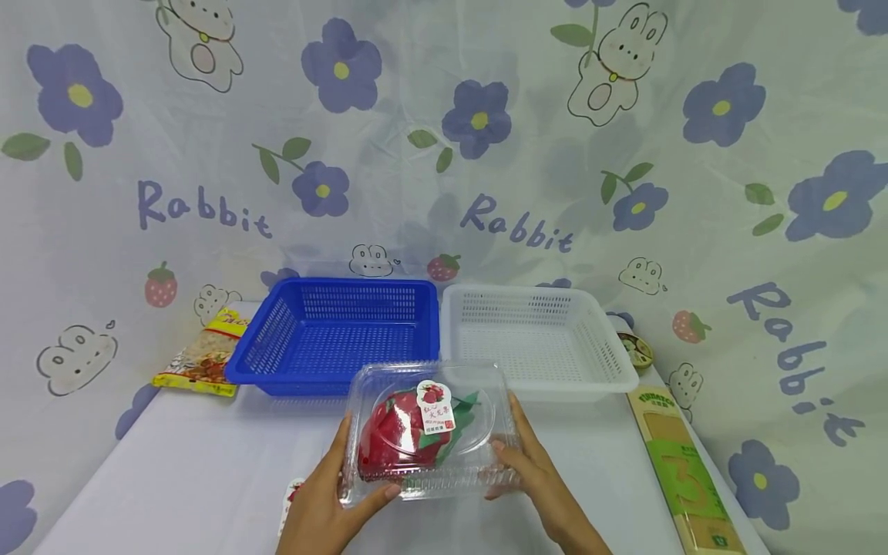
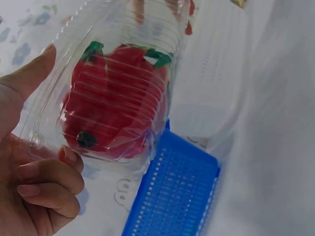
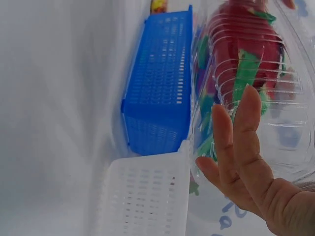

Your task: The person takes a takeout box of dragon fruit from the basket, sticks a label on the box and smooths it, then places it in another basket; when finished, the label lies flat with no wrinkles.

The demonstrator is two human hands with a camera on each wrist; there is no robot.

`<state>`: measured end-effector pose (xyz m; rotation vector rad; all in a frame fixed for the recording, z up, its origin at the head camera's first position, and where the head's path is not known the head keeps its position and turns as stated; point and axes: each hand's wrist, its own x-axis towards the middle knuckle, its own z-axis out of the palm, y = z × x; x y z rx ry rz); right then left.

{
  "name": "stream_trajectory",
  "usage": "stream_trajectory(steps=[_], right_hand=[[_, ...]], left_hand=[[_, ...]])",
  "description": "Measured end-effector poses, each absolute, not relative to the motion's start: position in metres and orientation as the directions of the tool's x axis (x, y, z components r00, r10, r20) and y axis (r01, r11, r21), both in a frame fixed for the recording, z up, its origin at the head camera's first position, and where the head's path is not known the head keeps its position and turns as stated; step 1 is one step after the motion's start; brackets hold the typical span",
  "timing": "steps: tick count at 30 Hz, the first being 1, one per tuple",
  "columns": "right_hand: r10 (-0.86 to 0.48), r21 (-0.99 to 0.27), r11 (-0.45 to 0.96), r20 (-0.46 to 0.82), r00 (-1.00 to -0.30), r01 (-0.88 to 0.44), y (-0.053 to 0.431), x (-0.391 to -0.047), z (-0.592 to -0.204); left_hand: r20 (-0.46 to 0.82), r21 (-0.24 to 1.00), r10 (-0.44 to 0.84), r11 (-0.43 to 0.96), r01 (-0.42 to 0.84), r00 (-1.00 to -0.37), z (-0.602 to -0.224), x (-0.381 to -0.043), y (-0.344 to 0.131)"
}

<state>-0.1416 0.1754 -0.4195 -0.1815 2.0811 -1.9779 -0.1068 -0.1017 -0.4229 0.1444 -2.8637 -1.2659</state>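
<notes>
A clear plastic clamshell box (image 1: pixel 479 443) is held up over the front of the table, tilted toward the head camera. Inside it lies a red dragon fruit (image 1: pixel 388 439) with green leafy tips, toward the box's left side. On the lid is a white label (image 1: pixel 435 408) with a fruit picture. My left hand (image 1: pixel 322 493) grips the left end, thumb along the near edge. At the opposite end, my right hand (image 1: pixel 541 478) holds the box with its thumb at the near corner. In the right wrist view, fingers (image 3: pixel 248 132) press against the ribbed side.
Behind the box stand a blue basket (image 1: pixel 264 339) and a white basket (image 1: pixel 627 378), side by side. A yellow snack bag (image 1: pixel 201 362) lies at left. At right are a round tin (image 1: pixel 638 351) and a long green-labelled packet (image 1: pixel 683 470). Another fruit sticker (image 1: pixel 290 493) shows beside the left hand.
</notes>
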Motion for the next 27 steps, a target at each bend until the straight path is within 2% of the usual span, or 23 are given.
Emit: stream_trajectory(steps=[10, 27], right_hand=[[-0.252, -0.997, 0.02, -0.078, -0.965, 0.076, 0.181, -0.144, -0.413], [-0.208, -0.998, 0.047, -0.054, -0.977, 0.045, 0.19, -0.152, -0.405]], left_hand=[[0.016, 0.748, -0.069, 0.663, -0.034, -0.997, -0.42, -0.114, -0.098], [0.091, 0.753, -0.013, 0.655, 0.06, -0.996, -0.412, -0.133, -0.09]])
